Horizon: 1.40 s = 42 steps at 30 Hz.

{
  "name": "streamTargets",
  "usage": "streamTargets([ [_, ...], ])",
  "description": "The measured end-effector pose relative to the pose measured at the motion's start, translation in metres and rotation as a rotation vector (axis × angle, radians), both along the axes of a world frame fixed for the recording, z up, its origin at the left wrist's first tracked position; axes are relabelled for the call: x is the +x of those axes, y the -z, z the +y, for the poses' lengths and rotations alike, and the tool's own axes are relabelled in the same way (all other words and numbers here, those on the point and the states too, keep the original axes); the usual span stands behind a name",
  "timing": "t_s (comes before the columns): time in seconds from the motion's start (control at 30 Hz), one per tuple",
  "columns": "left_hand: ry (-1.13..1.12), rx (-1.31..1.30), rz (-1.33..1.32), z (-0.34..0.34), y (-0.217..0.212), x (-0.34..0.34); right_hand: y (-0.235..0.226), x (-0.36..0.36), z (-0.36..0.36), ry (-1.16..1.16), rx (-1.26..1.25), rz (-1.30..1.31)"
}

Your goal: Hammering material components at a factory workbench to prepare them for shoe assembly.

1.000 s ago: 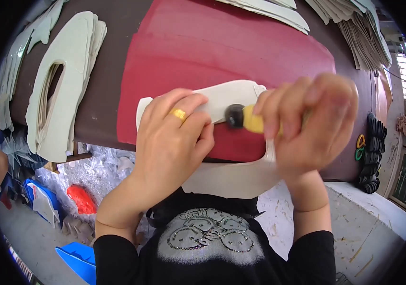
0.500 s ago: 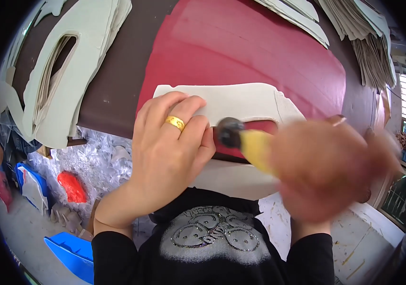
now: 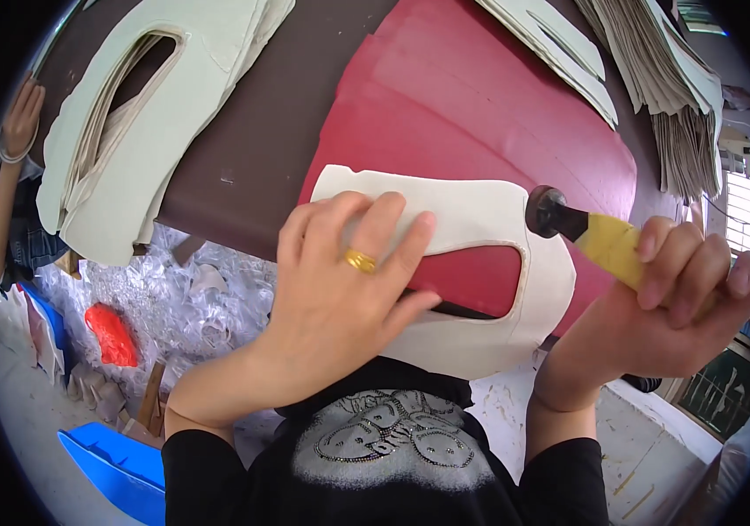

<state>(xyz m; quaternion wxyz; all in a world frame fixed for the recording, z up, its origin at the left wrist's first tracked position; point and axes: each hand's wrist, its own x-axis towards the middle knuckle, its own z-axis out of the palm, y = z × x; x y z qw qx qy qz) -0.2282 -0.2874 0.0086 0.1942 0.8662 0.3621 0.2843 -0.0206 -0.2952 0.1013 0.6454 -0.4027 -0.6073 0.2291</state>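
Under my hands a cream, shoe-upper-shaped piece (image 3: 463, 200) with a long rounded cutout lies over the red sheet (image 3: 489, 96). My left hand (image 3: 340, 272), a gold ring on one finger, rests on its left part with the fingers spread. Red surface and a dark strip show through the cutout. My right hand (image 3: 682, 298) is wrapped round the yellow-covered handle of a hammer (image 3: 603, 245). The hammer's dark round head is over the piece's upper right edge; whether it touches cannot be told.
Stacks of cream pieces (image 3: 200, 96) lie at the left, far right (image 3: 550, 53) and on the right edge (image 3: 656, 88) of the brown table (image 3: 243, 158). Another person's hand (image 3: 22, 114) is at the far left. Below are clear plastic (image 3: 191, 289), a red bag (image 3: 112, 335) and a blue bin (image 3: 112, 460).
The hammer and my right hand have moved right and up, away from the cutout. My left fingers have spread out. More of the cream piece's right end shows, and another person's hand has appeared.
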Motion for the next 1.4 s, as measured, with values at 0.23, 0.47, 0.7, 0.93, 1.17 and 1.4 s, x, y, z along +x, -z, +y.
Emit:
streamTargets([
  [0.23, 0.151, -0.015, 0.183, -0.008, -0.005, -0.010, 0.016, 0.004, 0.005, 0.063, -0.108, 0.115],
  [0.47, 0.060, -0.071, 0.138, -0.011, 0.000, 0.022, 0.036, 0.000, 0.010, 0.013, -0.152, 0.185],
  [0.7, 0.197, -0.056, 0.166, -0.007, -0.008, 0.024, 0.039, 0.011, 0.014, 0.108, -0.138, 0.258],
  [0.93, 0.049, -0.079, 0.005, -0.005, -0.005, 0.036, 0.031, 0.012, 0.005, 0.091, -0.225, 0.260],
  [1.17, -0.132, 0.086, -0.031, -0.002, 0.008, 0.048, 0.032, 0.007, -0.004, 0.152, -0.227, 0.155],
  [1.4, -0.132, 0.094, -0.056, 0.004, 0.001, 0.050, 0.025, 0.003, -0.004, 0.094, -0.285, 0.177],
])
